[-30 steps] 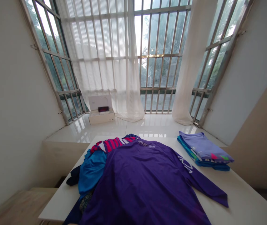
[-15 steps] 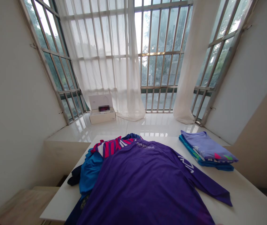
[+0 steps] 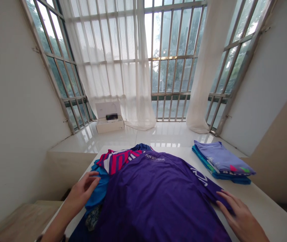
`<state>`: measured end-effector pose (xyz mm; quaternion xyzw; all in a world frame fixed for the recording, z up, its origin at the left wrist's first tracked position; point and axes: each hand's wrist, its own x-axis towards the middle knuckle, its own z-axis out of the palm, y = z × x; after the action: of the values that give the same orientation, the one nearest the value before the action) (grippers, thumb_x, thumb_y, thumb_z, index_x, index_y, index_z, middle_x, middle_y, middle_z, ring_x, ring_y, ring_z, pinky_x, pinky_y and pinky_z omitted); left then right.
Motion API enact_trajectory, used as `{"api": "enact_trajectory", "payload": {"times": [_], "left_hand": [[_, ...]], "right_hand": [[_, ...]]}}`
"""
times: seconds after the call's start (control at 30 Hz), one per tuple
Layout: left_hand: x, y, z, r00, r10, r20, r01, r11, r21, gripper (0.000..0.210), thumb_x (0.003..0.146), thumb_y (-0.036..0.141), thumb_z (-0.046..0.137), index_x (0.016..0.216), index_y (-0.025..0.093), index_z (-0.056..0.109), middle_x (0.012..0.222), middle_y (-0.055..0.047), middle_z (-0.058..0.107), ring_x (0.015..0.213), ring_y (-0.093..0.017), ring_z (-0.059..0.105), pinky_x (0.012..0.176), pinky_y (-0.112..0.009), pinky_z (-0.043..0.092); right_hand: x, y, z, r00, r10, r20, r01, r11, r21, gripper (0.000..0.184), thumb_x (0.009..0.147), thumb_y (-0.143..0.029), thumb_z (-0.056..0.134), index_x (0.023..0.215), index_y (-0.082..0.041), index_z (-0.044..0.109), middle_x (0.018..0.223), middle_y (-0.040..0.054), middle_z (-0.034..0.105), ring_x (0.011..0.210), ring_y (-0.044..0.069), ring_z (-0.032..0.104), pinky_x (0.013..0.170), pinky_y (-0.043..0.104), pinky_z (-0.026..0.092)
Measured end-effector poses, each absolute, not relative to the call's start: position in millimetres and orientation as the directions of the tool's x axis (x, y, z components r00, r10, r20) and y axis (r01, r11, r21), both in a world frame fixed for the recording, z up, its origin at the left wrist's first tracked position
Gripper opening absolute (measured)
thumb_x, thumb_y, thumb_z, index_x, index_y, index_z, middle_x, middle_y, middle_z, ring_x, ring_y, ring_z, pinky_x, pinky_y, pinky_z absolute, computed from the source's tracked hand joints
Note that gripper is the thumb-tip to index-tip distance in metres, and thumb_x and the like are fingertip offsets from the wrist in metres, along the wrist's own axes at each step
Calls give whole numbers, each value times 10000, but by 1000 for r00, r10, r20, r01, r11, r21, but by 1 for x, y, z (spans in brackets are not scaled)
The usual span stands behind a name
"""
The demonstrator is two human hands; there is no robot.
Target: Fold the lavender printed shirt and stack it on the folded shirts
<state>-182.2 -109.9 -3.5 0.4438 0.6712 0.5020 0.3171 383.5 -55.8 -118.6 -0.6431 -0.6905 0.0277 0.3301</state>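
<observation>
A dark purple long-sleeved shirt (image 3: 158, 188) lies spread out, its lettered collar end pointing toward the window. My right hand (image 3: 236, 213) is at the shirt's right sleeve, fingers stretched over the fabric and thumb apart. On the other side, my left hand (image 3: 85, 188) hovers at or just above a bright blue garment (image 3: 100, 188), its fingers loosely spread and holding nothing; whether it touches the cloth I cannot tell. A pink, white and purple striped garment (image 3: 118, 160) shows beside the shirt's collar. The shirt's left sleeve is not visible.
A stack of folded clothes (image 3: 221, 161), lilac on top, sits at the right of the white table (image 3: 261, 205). An open white box (image 3: 110, 126) stands on the window ledge (image 3: 166, 134) behind, near a sheer curtain (image 3: 113, 67) and barred windows.
Both my hands have come into view from below, one at each side of the shirt. The purple shirt and the striped garment have shifted slightly, and the right sleeve's end is now covered.
</observation>
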Motion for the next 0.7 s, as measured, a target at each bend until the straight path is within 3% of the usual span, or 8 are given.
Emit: {"api": "enact_trajectory", "payload": {"times": [0.1, 0.17, 0.27, 0.43, 0.57, 0.7], "left_hand": [[-169, -73, 3, -399, 917, 1, 167, 71, 983, 768, 582, 493, 859, 1219, 169, 579, 1003, -131, 717, 1087, -318, 654, 978, -426, 496], [-161, -65, 3, -331, 943, -47, 49, 67, 997, 781, 659, 454, 833, 1318, 181, 513, 1036, -121, 710, 1089, -296, 660, 963, -406, 510], [-155, -60, 2, -240, 966, -91, -153, 55, 987, 669, 776, 333, 771, 1363, 202, 478, 1072, -89, 710, 1036, -240, 684, 905, -327, 545], [-162, -34, 11, -254, 946, -201, -398, 87, 913, 419, 849, 118, 640, 1262, 156, 579, 1051, -81, 717, 853, -158, 701, 736, -236, 579], [-168, -21, 23, -257, 942, -216, -401, 100, 911, 346, 856, 127, 627, 1202, 140, 644, 1025, -75, 731, 759, -150, 687, 637, -223, 579], [-168, -39, 25, -404, 914, -10, -324, -133, 937, 430, 840, 159, 663, 1266, 198, 624, 1123, -43, 721, 858, -148, 689, 697, -199, 583]], "right_hand": [[380, -41, -136, -52, 928, 368, 921, 187, -340, 659, 837, -644, 410, 1231, -178, 659, 1351, 165, 606, 1272, 353, 544, 1083, 540, 426], [382, -41, -149, -68, 947, 315, 944, 164, -288, 693, 831, -667, 413, 1283, -190, 633, 1395, 154, 576, 1318, 357, 501, 1092, 548, 415], [386, -46, -161, -62, 950, 305, 956, 144, -256, 704, 840, -681, 389, 1320, -216, 610, 1432, 127, 547, 1352, 347, 464, 1107, 551, 394], [387, -48, -159, -61, 944, 324, 958, 147, -247, 728, 869, -673, 341, 1355, -187, 583, 1442, 151, 531, 1353, 343, 463, 1104, 550, 392], [384, -48, -152, -45, 953, 300, 958, 126, -259, 688, 905, -642, 308, 1359, -201, 580, 1441, 137, 536, 1353, 330, 467, 1107, 541, 390], [382, -48, -149, 2, 964, 267, 963, 70, -260, 734, 900, -650, 271, 1362, -171, 581, 1446, 157, 526, 1356, 334, 461, 1119, 522, 376]]}}
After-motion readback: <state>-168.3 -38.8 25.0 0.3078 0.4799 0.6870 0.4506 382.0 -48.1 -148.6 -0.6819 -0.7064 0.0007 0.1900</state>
